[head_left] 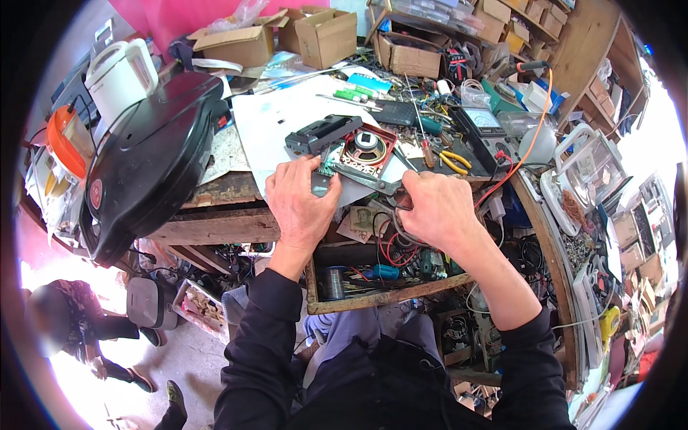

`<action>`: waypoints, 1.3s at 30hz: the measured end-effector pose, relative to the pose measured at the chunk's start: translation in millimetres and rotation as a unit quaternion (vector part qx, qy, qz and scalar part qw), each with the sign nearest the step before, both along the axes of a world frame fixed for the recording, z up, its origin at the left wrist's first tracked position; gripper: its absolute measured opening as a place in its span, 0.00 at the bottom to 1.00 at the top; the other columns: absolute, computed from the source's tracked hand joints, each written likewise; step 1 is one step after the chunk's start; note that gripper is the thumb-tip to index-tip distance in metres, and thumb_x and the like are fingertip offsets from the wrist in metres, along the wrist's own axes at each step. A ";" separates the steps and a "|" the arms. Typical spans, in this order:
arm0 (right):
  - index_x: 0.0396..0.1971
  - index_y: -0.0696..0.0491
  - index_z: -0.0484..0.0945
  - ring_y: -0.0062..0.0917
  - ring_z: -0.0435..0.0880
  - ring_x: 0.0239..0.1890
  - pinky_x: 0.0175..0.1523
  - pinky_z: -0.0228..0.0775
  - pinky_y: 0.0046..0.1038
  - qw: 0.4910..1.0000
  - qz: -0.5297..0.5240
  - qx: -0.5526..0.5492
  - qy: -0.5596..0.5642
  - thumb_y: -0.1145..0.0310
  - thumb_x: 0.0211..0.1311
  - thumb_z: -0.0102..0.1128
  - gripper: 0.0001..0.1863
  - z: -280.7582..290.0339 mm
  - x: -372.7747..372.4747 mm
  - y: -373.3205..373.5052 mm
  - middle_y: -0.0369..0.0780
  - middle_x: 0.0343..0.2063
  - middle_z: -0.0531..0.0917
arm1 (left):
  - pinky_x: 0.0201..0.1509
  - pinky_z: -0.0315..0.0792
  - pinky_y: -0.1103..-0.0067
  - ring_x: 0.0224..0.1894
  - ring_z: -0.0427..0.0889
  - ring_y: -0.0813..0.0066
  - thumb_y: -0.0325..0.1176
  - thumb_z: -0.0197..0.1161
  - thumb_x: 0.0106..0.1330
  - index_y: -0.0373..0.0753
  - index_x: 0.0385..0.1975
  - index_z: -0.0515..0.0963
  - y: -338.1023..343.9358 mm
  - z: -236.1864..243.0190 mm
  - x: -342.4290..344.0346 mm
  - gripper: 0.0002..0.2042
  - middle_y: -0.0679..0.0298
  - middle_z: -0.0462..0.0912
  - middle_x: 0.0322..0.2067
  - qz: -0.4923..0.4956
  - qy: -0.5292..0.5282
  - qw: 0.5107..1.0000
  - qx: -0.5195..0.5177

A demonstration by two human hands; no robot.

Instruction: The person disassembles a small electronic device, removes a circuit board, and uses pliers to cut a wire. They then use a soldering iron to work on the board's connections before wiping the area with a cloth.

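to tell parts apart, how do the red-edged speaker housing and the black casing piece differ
The speaker housing has red edging; the black casing piece looks all dark. The speaker housing is broad, the black casing piece narrow. The speaker housing holds a round speaker; none shows on the black casing piece. Both are near the left hand.
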State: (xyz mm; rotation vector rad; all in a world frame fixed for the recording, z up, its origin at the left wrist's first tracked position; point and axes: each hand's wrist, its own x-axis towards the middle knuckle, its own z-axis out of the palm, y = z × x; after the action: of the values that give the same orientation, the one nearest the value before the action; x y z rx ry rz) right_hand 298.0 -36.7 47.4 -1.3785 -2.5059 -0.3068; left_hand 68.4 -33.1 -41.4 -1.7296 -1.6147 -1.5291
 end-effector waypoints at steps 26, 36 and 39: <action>0.29 0.61 0.80 0.52 0.89 0.33 0.41 0.81 0.50 0.998 0.002 -0.055 0.029 0.66 0.52 0.64 0.12 -3.7 -0.9 0.3 0.55 0.26 0.86 | 0.56 0.69 0.65 0.49 0.83 0.62 0.35 0.76 0.54 0.39 0.44 0.83 0.6 -1.0 -0.1 0.18 0.62 0.88 0.46 -0.002 -0.002 1.000 0.000; 0.35 0.56 0.81 0.45 0.91 0.35 0.40 0.82 0.44 0.998 -0.048 -0.035 -0.007 0.60 0.56 0.71 0.16 -4.0 -11.7 -15.6 0.48 0.30 0.89 | 0.55 0.70 0.66 0.48 0.83 0.62 0.35 0.77 0.53 0.39 0.43 0.84 0.6 -1.8 -2.1 0.18 0.62 0.88 0.45 0.003 0.002 1.000 0.007; 0.34 0.54 0.79 0.45 0.91 0.34 0.38 0.81 0.45 0.995 -0.088 -0.038 -0.010 0.59 0.55 0.75 0.17 -2.4 -20.5 -28.9 0.45 0.30 0.88 | 0.54 0.70 0.67 0.48 0.83 0.62 0.35 0.78 0.53 0.39 0.43 0.84 0.8 -1.5 -1.3 0.18 0.62 0.88 0.44 0.006 0.005 1.000 0.005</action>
State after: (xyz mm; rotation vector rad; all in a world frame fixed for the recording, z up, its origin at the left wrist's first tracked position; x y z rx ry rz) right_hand 277.6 -65.6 45.0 -1.6383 -2.4394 -0.2615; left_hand 67.1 -32.3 -42.9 -1.7161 -1.6071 -1.5178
